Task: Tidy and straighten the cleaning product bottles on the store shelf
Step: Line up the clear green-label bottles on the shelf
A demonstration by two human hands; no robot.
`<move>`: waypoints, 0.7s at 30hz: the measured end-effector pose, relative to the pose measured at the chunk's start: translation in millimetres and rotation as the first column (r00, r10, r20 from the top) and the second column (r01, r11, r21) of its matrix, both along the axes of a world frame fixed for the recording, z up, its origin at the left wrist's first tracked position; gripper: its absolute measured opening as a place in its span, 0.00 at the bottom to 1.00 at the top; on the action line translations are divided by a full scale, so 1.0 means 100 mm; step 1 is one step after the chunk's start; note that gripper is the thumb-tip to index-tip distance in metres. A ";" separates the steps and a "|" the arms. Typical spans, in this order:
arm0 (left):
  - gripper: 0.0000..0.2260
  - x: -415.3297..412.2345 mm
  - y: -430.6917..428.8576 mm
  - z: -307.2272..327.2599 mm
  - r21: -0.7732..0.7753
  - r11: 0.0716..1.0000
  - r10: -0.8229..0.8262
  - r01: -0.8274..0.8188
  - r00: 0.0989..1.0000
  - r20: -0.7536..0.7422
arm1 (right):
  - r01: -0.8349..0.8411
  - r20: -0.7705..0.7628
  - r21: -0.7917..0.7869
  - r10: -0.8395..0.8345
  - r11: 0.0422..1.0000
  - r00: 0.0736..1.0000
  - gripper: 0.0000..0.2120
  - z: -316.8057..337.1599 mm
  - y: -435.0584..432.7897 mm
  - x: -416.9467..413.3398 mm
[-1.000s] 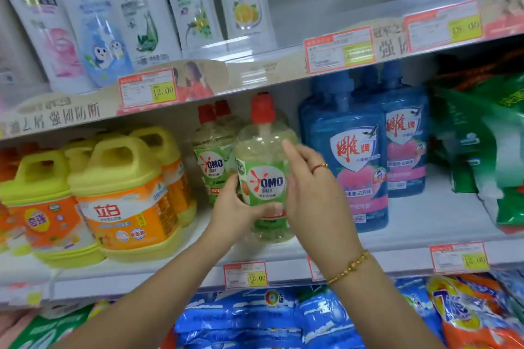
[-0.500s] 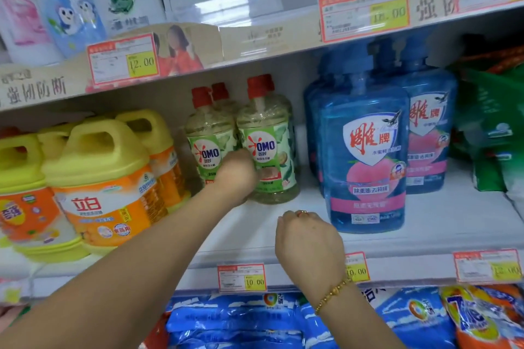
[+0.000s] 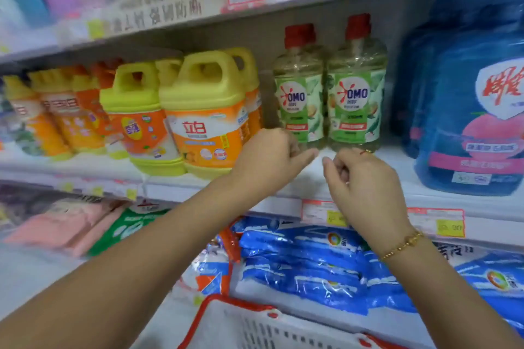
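1. The two OMO bottles point(image 3: 300, 99) stand upright on the shelf point(image 3: 312, 187), touching side by side, labels forward.
2. Left hand point(image 3: 269, 156) and right hand point(image 3: 365, 178) hover just before the OMO bottles' bases; each grip is loosely curled, holding nothing.
3. Risk: a knuckle knocking a base tips these tall, narrow bottles.
4. Risk: a sideways push drives one into the yellow jugs point(image 3: 209, 110) to their left.
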State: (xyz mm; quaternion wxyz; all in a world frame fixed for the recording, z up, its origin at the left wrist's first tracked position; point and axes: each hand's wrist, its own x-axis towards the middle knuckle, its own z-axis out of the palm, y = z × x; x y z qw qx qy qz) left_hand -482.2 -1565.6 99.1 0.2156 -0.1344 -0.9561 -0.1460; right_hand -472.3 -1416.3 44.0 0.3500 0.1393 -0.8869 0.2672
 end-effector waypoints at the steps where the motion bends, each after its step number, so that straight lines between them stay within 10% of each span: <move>1: 0.21 0.23 -0.27 -0.08 0.058 0.998 -0.002 0.001 1.000 0.009 | -0.075 -0.006 -0.002 0.075 0.997 0.997 0.16 0.01 -0.18 0.09; 9: 0.11 1.97 -2.51 -1.26 0.472 0.788 0.295 -0.396 0.915 0.276 | -0.657 0.419 0.056 0.579 0.752 0.699 0.12 -0.75 -1.92 0.72; 16: 0.51 3.17 -3.66 -2.57 0.462 0.370 0.643 -0.806 0.582 0.498 | -0.852 0.803 0.029 0.495 0.522 0.331 0.20 -1.77 -3.34 1.46; 21: 0.51 3.34 -4.01 -3.27 0.563 0.303 0.277 -0.769 0.636 0.720 | -0.768 0.877 -0.257 0.476 0.587 0.070 0.14 -2.15 -3.92 1.83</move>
